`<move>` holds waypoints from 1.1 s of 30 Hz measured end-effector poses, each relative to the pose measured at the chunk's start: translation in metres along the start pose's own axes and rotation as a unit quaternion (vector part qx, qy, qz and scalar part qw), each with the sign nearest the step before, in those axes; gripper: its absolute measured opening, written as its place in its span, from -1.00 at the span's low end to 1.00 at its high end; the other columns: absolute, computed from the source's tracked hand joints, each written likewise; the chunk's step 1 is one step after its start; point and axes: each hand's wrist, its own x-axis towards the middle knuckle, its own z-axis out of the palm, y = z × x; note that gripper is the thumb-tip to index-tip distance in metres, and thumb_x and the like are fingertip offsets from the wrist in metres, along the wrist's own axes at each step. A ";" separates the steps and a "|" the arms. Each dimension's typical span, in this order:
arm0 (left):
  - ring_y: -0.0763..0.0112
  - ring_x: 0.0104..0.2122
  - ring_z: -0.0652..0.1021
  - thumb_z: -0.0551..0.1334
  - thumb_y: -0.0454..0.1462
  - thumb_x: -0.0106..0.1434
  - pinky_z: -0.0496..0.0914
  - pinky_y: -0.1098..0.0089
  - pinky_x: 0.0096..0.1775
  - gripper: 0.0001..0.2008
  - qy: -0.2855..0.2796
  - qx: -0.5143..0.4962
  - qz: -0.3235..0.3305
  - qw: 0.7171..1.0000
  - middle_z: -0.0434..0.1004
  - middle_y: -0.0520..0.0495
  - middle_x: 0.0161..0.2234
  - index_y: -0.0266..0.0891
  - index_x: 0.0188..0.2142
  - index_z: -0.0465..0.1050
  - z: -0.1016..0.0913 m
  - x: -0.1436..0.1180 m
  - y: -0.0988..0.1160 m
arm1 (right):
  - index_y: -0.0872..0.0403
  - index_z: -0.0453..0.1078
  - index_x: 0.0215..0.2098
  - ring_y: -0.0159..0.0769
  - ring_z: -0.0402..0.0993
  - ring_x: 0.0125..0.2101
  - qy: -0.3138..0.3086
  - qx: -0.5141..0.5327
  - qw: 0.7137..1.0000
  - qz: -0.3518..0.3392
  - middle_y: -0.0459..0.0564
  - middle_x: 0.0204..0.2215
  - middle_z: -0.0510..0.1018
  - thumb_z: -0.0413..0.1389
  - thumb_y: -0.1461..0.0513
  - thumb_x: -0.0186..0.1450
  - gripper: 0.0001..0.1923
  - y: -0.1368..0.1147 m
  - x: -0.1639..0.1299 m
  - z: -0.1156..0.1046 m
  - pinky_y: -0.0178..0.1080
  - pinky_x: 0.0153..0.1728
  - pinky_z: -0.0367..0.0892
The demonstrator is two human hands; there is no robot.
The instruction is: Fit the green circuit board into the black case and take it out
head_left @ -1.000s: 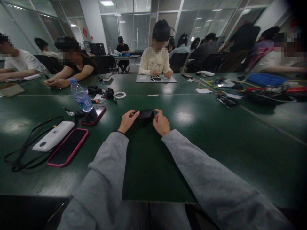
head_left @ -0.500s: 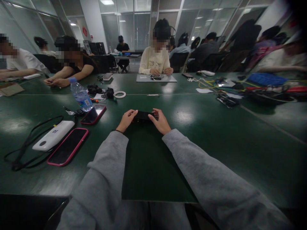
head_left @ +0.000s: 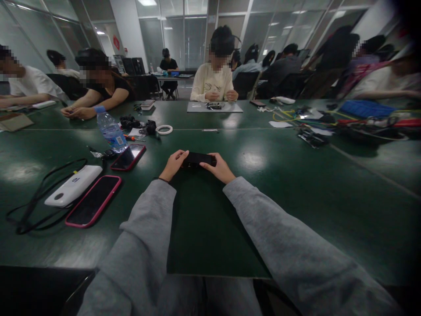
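Note:
A small black rectangular device (head_left: 197,159) with a flat, dark top is between my hands, just over the green table (head_left: 210,224). On its left end, my left hand (head_left: 174,164) is closed, thumb along the near edge. My right hand (head_left: 219,167) grips the right end, its thumb reaching across the front and its fingers bent behind. Too dark to make out are the details on the device's near side. Grey sleeves cover both my forearms.
To my left lie a pink-edged phone (head_left: 94,202), a second phone (head_left: 128,157), a white power bank (head_left: 74,186) with a black cord, and a water bottle (head_left: 112,129). A tape roll (head_left: 164,130) sits farther back. Opposite, a person (head_left: 215,81) works over a grey board (head_left: 194,108). Cables (head_left: 289,115) spread at right.
My right hand's fingers have curled down behind the device, and its thumb has slid a little left across the front. My left hand stays in place.

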 end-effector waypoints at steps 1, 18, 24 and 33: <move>0.52 -0.54 0.35 0.12 0.06 0.15 0.25 0.52 -0.55 -0.62 0.000 0.001 0.000 1.000 0.29 0.05 -0.51 -0.23 -0.39 0.36 0.000 0.000 0.000 | 0.09 0.24 -0.06 -0.19 0.41 -0.15 -0.004 -0.001 1.000 -0.002 0.07 -0.17 0.43 0.26 -0.05 0.06 -0.39 0.000 0.000 0.000 -0.06 -0.08 0.34; 0.48 -0.48 0.37 0.05 0.10 0.18 0.27 0.51 -0.50 -0.57 -0.011 0.014 0.004 1.000 0.31 0.03 -0.47 -0.22 -0.36 0.35 0.001 0.000 0.000 | 0.06 0.21 -0.13 -0.21 0.42 -0.28 -0.004 -0.046 0.999 0.000 0.02 -0.27 0.43 0.25 -0.10 0.03 -0.39 -0.011 -0.004 -0.002 -0.11 -0.23 0.38; 0.48 -0.46 0.39 0.04 0.10 0.18 0.26 0.50 -0.49 -0.57 -0.027 0.011 0.006 1.000 0.35 0.03 -0.45 -0.21 -0.34 0.35 0.001 -0.001 0.001 | 0.06 0.22 -0.14 -0.21 0.42 -0.27 0.019 -0.052 0.998 -0.034 0.02 -0.26 0.43 0.26 -0.09 0.02 -0.40 -0.012 -0.006 -0.002 -0.11 -0.21 0.38; 0.42 -0.34 0.43 0.17 0.11 0.08 0.30 0.41 -0.28 -0.54 -0.025 0.102 0.023 0.994 0.45 -0.03 -0.34 -0.22 -0.27 0.41 0.004 0.000 -0.003 | 0.06 0.28 -0.14 -0.21 0.42 -0.24 0.042 -0.051 0.996 -0.053 0.02 -0.26 0.45 0.25 -0.10 0.04 -0.43 -0.016 -0.006 -0.002 -0.12 -0.19 0.37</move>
